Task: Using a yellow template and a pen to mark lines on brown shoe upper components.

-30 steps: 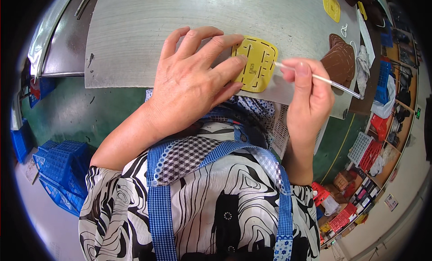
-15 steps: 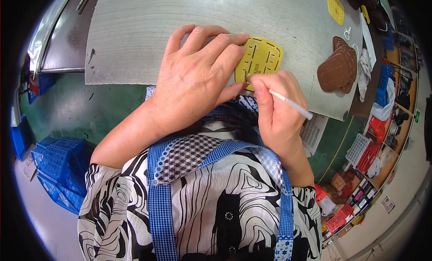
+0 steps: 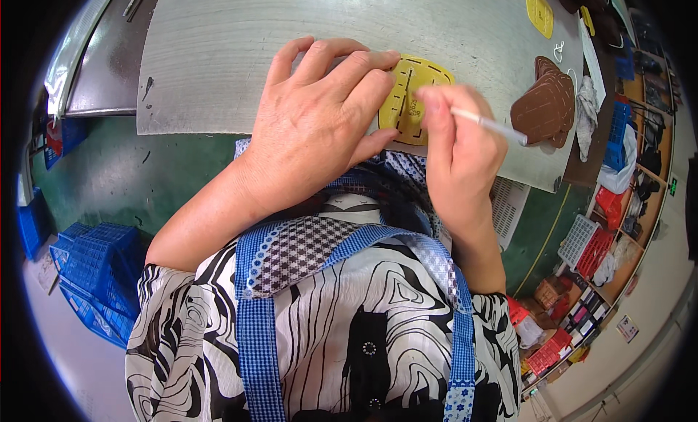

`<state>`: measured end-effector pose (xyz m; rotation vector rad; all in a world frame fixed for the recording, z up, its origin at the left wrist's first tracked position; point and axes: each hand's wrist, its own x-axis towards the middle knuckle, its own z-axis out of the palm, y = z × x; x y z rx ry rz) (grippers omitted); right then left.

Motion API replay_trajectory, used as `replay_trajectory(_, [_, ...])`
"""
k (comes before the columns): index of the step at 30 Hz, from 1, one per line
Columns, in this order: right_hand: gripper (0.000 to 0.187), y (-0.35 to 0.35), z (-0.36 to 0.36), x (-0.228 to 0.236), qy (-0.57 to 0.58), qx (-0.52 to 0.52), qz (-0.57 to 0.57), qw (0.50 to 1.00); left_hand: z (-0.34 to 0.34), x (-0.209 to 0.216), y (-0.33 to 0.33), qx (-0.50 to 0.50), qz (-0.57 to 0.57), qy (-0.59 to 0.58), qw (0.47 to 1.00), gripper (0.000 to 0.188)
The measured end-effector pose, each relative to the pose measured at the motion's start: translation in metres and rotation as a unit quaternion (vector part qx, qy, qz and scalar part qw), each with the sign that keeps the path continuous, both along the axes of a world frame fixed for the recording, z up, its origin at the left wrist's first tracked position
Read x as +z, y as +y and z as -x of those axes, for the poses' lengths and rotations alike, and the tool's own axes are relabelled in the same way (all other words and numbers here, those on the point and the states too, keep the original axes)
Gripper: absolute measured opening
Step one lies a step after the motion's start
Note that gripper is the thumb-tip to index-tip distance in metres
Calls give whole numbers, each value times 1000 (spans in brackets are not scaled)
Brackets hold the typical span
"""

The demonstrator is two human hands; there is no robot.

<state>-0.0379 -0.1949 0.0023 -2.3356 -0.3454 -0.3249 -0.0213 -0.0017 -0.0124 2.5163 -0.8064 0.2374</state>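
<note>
A yellow rounded template point(image 3: 404, 95) with slots cut through it lies near the front edge of the grey tabletop. My left hand point(image 3: 323, 106) rests on its left side, fingers stretched and thumb at its near edge. A thin dark edge shows along the template's near side; what lies under it is hidden. In my right hand point(image 3: 465, 138) a slim white pen point(image 3: 502, 127) is pinched, its back end pointing to the lower right. Its tip, over the template's right part, is smeared by motion. A fanned stack of brown slotted pieces point(image 3: 542, 109) sits to the right.
More yellow templates point(image 3: 539, 13) lie at the far right, near a white string point(image 3: 558, 51). A crumpled grey cloth point(image 3: 587, 118) hangs by the table's right edge. Blue baskets point(image 3: 98, 269) stand on the floor at the left; shelves with baskets point(image 3: 596, 251) line the right.
My right hand with the pen has moved up and to the right across the template, uncovering its lower part. My left hand has hardly moved.
</note>
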Motion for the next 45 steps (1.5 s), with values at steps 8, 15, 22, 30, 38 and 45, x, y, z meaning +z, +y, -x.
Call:
replay_trajectory(8, [18,-18,28,4,112,15,-64,992,-1,1,0,-8,-12,-3,1000,55])
replay_trajectory(15, [21,-20,-10,-6,-7,-60,-64,996,1,2,-3,-19,-28,-18,999,52])
replay_trajectory(22, [13,-14,34,7,50,-1,46,998,2,0,-3,0,-27,-12,1000,51])
replay_trajectory(30, [21,-23,14,4,44,-81,-99,991,2,1,-1,-1,-33,-11,999,52])
replay_trajectory(38, [20,-23,-6,-8,-12,-77,-51,996,2,2,-4,-2,-32,-16,999,52])
replay_trajectory(45, [14,-21,39,6,70,-24,-6,997,0,1,-2,-3,-34,-12,999,51])
